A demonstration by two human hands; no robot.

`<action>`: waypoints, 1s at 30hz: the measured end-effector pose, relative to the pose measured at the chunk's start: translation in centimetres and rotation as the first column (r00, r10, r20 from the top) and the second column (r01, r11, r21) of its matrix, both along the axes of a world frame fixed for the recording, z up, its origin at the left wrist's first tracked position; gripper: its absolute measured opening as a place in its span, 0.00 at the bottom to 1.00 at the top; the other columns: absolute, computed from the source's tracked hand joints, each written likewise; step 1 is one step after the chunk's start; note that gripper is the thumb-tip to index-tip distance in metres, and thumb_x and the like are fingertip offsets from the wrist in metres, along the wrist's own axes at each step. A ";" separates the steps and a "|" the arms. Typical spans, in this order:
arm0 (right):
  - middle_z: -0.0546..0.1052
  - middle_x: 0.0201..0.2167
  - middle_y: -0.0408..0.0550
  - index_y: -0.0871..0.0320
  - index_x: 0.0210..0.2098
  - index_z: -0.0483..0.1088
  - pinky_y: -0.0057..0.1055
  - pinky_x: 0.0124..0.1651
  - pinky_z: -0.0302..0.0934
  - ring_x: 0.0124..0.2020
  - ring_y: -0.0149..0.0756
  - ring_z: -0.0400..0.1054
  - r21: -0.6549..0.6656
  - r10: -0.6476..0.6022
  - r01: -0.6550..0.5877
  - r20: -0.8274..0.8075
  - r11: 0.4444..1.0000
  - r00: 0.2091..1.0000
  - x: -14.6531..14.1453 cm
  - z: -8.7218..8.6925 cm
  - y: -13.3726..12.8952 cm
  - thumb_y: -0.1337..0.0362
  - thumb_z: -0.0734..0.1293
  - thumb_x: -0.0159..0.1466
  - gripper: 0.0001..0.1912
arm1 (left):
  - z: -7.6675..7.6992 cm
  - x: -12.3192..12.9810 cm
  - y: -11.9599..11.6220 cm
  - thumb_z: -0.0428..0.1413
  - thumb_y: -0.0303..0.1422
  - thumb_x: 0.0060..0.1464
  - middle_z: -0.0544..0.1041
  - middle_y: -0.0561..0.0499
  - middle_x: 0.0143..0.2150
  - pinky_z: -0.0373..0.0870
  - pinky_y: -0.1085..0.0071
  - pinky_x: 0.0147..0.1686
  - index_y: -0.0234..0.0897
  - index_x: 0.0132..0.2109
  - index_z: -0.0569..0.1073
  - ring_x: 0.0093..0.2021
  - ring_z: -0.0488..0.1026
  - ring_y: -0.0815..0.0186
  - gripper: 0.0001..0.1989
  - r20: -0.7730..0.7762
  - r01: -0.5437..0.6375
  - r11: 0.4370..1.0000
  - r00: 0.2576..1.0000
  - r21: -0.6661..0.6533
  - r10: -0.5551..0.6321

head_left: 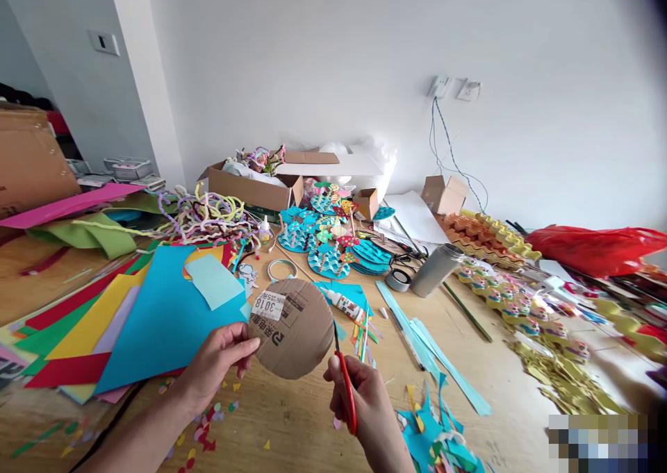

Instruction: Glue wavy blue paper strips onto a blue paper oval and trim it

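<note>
A round disc of brown cardboard [299,341] with a white label and dark print is held up above the table. My left hand [224,355] pinches its left edge between thumb and fingers. In my right hand [365,396] are red-handled scissors [348,396], the fingers closed around the handles. The dark blades point up along the disc's right edge; whether they touch it I cannot tell. Behind the disc lie a white glue bottle [347,305] and a roll of tape [282,270].
Coloured paper sheets [151,320] fan out at left. Blue paper crafts [328,261], a grey metal bottle [436,270] and a cardboard box [255,189] stand farther back. Light-blue strips [448,369] and blue scraps [432,431] lie at right. A red plastic bag [594,247] is at far right.
</note>
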State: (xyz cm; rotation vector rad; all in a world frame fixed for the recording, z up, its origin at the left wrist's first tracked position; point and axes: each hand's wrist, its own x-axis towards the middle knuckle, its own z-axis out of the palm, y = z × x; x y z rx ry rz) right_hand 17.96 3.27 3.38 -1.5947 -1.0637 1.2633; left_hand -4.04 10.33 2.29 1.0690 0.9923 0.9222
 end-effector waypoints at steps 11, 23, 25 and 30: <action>0.61 0.10 0.36 0.58 0.24 0.61 0.21 0.15 0.46 0.12 0.24 0.55 0.027 -0.011 0.011 0.002 1.000 1.000 0.0 0.0 -0.2 0.33 0.61 0.53 0.31 | -0.4 -0.3 0.0 0.62 0.42 0.46 0.66 0.55 0.20 0.61 0.75 0.21 0.35 0.26 0.69 0.22 0.61 0.71 0.15 -0.033 0.039 0.999 0.999 0.013 -0.039; 0.62 0.08 0.37 0.57 0.23 0.62 0.22 0.15 0.46 0.11 0.25 0.54 0.036 -0.037 0.036 0.016 0.999 0.999 0.0 -0.3 -0.1 0.34 0.60 0.54 0.30 | -0.5 -0.4 0.4 0.61 0.43 0.46 0.66 0.56 0.20 0.60 0.74 0.21 0.35 0.26 0.68 0.22 0.61 0.71 0.16 -0.029 0.055 0.998 0.998 0.003 -0.055; 0.62 0.08 0.38 0.58 0.23 0.63 0.22 0.15 0.46 0.10 0.25 0.54 0.034 -0.041 0.040 0.031 0.999 0.999 0.0 -0.4 -0.2 0.33 0.60 0.54 0.31 | -0.5 -0.3 0.4 0.61 0.43 0.46 0.67 0.56 0.20 0.60 0.74 0.21 0.35 0.26 0.68 0.22 0.61 0.71 0.16 -0.024 0.054 0.999 0.998 0.005 -0.054; 0.63 0.08 0.39 0.58 0.22 0.64 0.23 0.16 0.48 0.10 0.26 0.54 0.038 -0.049 0.047 0.044 0.998 0.998 -0.1 -0.3 -0.3 0.33 0.60 0.53 0.32 | -0.4 -0.3 0.4 0.62 0.44 0.45 0.66 0.56 0.19 0.60 0.75 0.21 0.35 0.26 0.69 0.21 0.60 0.71 0.16 -0.019 0.048 0.999 0.999 -0.009 -0.048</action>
